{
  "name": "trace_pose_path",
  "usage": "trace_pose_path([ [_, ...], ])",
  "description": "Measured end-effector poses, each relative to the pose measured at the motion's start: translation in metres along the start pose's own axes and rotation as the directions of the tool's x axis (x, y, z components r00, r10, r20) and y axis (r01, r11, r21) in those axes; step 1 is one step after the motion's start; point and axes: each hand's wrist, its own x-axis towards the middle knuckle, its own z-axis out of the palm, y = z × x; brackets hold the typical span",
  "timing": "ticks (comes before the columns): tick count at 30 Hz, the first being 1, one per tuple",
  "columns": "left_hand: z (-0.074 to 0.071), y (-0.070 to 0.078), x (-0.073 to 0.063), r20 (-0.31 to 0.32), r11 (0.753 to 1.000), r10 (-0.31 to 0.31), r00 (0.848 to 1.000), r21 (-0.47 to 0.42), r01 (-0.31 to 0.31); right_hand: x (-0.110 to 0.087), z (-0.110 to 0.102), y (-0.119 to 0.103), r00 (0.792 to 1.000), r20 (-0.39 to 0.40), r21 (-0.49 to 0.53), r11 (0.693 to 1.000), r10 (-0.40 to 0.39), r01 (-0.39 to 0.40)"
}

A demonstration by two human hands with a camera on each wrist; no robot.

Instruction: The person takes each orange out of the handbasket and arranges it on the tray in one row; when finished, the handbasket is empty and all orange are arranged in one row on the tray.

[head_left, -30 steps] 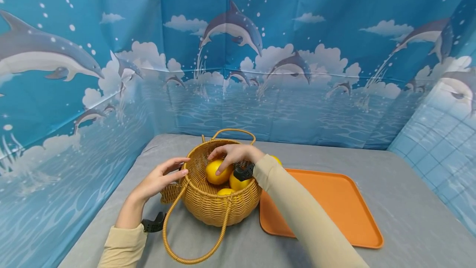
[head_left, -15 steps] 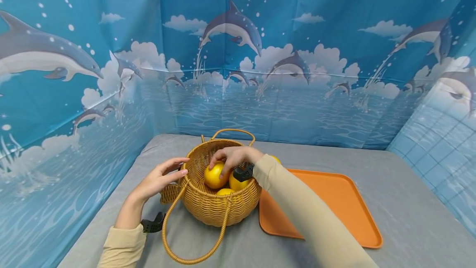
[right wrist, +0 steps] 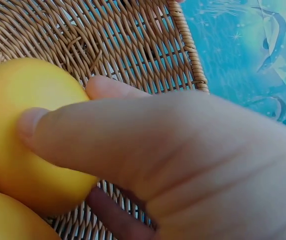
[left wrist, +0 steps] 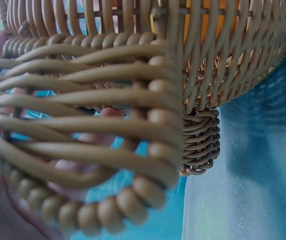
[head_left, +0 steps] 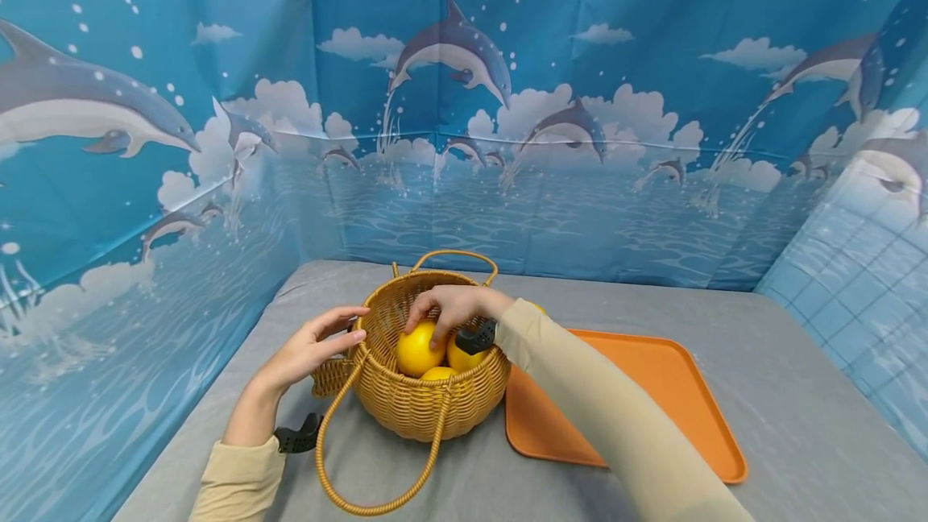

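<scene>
A round brown wicker basket (head_left: pixel 406 411) holds several smooth, round yellow fruits. My right hand (head_left: pixel 455 306) reaches in over the rim and grips one yellow fruit (head_left: pixel 416 355); in the right wrist view the thumb presses on the side of this fruit (right wrist: pixel 13 135) and fingertips show beyond it. Two more fruits, one yellow fruit (head_left: pixel 466 359) under the wrist and another yellow fruit (head_left: pixel 438 374) near the front wall, lie beside it. At the left rim my left hand (head_left: pixel 312 347) touches the basket with extended fingers and thumb. A woven side piece (left wrist: pixel 93 120) partly hides that hand in the left wrist view.
An orange tray (head_left: pixel 652 401) lies right of the basket, partly under my right forearm. One basket handle (head_left: pixel 377 508) drops forward onto the grey cloth (head_left: pixel 790 393); the other handle (head_left: pixel 455 252) stands at the back. A dolphin-printed curtain (head_left: pixel 616 208) encloses the surface.
My right hand has taken hold of the yellow fruit, which has shifted slightly toward the front left inside the basket. The left hand stays at the rim.
</scene>
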Motion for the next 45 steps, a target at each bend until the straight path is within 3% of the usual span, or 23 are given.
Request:
trace_pose_path([
  [14, -0.0001, -0.0009, -0.0006, -0.005, 1.0, -0.001, 1.0, 0.006, 0.001, 0.001, 0.0007, 0.0009, 0.994, 0.075, 0.079, 0.993, 0.076, -0.082],
  [19, 0.0, -0.0012, -0.0003, -0.004, 1.0, -0.002, 1.0, 0.004, 0.002, 0.0014, 0.0001, 0.0021, 0.991, 0.119, 0.124, 0.989, 0.065, -0.08],
  [34, -0.0005, 0.0009, -0.0001, 0.001, 1.0, 0.003, 1.0, 0.004, -0.003, 0.002, -0.0007, 0.0015, 0.964, 0.25, 0.176, 0.975, 0.088, -0.135],
  [45, -0.0002, 0.0004, 0.0007, -0.003, 1.0, -0.003, 1.0, 0.006, 0.003, 0.003, 0.0002, 0.0043, 0.974, 0.221, 0.212, 0.972, 0.057, -0.105],
])
